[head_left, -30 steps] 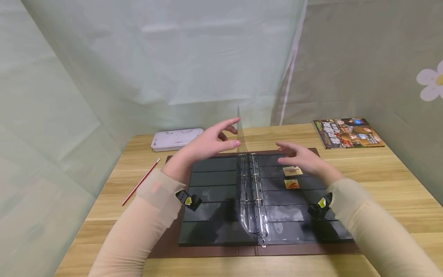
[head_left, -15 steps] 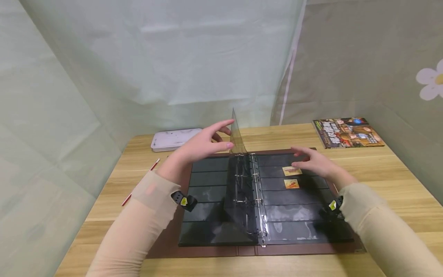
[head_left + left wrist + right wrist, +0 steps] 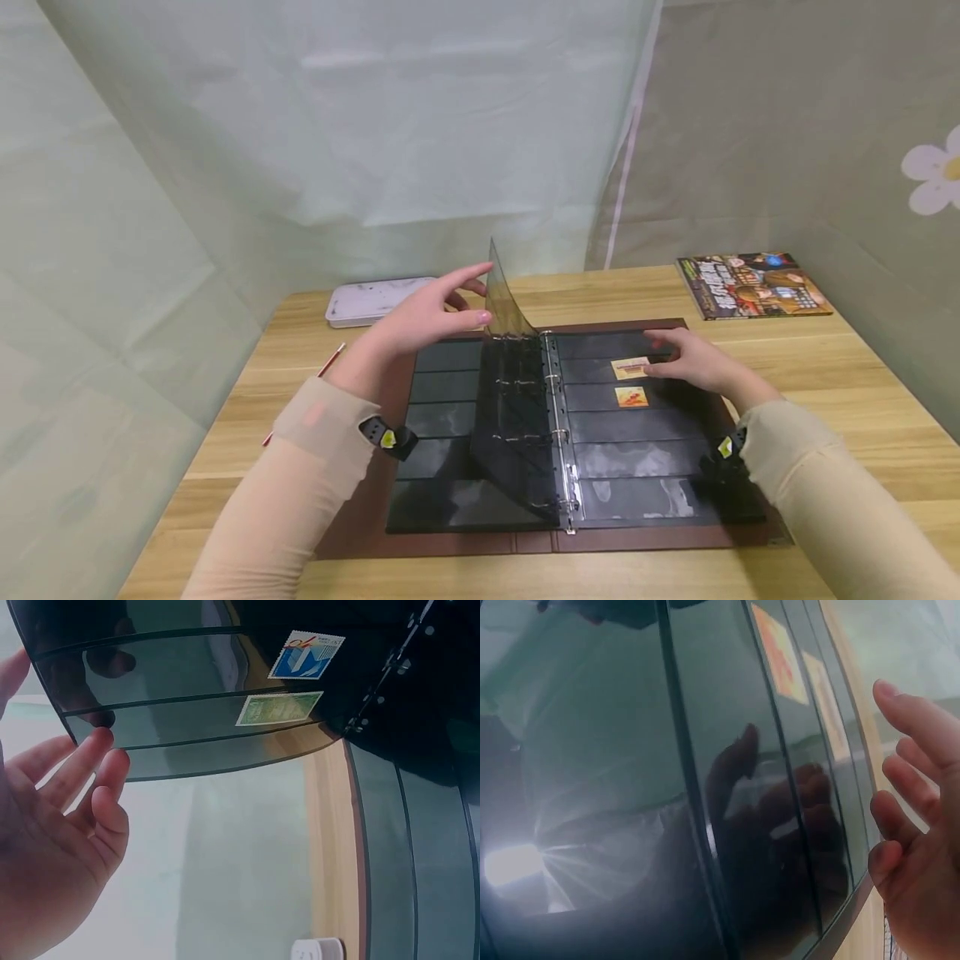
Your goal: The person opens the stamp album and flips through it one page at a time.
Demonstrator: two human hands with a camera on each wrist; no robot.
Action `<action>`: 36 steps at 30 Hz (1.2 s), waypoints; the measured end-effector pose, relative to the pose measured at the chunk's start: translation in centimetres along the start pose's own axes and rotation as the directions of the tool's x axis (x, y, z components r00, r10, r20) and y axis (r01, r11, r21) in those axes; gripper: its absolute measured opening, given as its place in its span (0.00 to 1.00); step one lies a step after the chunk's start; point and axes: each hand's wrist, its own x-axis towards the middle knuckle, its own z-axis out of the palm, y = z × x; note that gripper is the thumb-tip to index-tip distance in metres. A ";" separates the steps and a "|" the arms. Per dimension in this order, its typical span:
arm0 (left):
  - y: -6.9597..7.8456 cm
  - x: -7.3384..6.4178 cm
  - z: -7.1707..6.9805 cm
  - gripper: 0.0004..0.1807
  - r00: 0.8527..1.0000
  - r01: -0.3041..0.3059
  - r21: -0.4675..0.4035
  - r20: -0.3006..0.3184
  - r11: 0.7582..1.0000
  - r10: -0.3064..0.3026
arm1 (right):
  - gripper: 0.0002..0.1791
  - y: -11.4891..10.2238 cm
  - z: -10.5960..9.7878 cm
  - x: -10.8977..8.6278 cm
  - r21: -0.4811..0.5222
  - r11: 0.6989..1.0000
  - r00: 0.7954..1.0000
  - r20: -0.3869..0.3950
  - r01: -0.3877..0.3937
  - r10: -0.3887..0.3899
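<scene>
A stamp album (image 3: 450, 546) with ring-bound black pocket pages lies spread on the table. One dark page (image 3: 513, 400) stands raised and leans left from the rings. At its outer edge is my left hand (image 3: 431, 312), fingertips touching the page, fingers loosely bent. The left wrist view shows a blue stamp (image 3: 306, 656) and a green stamp (image 3: 279, 709) in this page's pockets. My right hand (image 3: 693, 358) is over the upper part of the right page, fingers relaxed, holding nothing. Beside it are a cream stamp (image 3: 628, 368) and an orange stamp (image 3: 632, 397).
A pale tin case (image 3: 371, 302) stands at the back left, with a red pencil (image 3: 330, 360) partly behind the left arm. An illustrated book (image 3: 753, 287) lies at the back right. Cloth walls (image 3: 465, 125) enclose the wooden table (image 3: 840, 375).
The raised page has tipped from nearly upright toward the left, and my left hand has moved left with it. My right hand has shifted right, away from the rings.
</scene>
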 end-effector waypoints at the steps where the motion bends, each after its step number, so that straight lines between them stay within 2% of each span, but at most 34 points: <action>1: -0.1 -0.1 -0.1 0.38 1.000 -0.002 -0.001 0.001 1.000 0.002 | 0.40 0.2 0.0 0.0 -0.007 1.000 1.000 0.001 -0.005 0.005; 8: -0.9 -0.9 -0.7 0.39 1.000 -0.007 0.005 0.006 1.000 0.007 | 0.42 1.1 -0.1 -0.3 -0.029 1.000 1.000 0.013 -0.011 0.012; 16: -1.4 -1.7 -1.3 0.41 0.998 0.011 0.070 0.059 0.997 -0.015 | 0.45 1.9 -0.2 -0.6 -0.069 0.996 0.998 0.016 -0.062 0.063; 21: -1.6 -2.1 -1.6 0.41 0.997 0.045 0.069 0.066 0.997 -0.049 | 0.47 2.3 -0.2 -0.7 -0.084 0.992 0.995 0.021 -0.092 0.094; 29: -2.0 -3.0 -2.1 0.42 0.996 0.051 0.049 0.069 0.997 -0.055 | 0.47 2.6 -0.1 -0.8 -0.101 0.991 0.996 0.019 -0.090 0.092; 36: -2.7 -3.8 -2.4 0.42 0.995 0.085 0.021 0.054 0.996 -0.086 | 0.48 2.9 -0.1 -1.1 -0.092 0.991 0.995 0.015 -0.095 0.097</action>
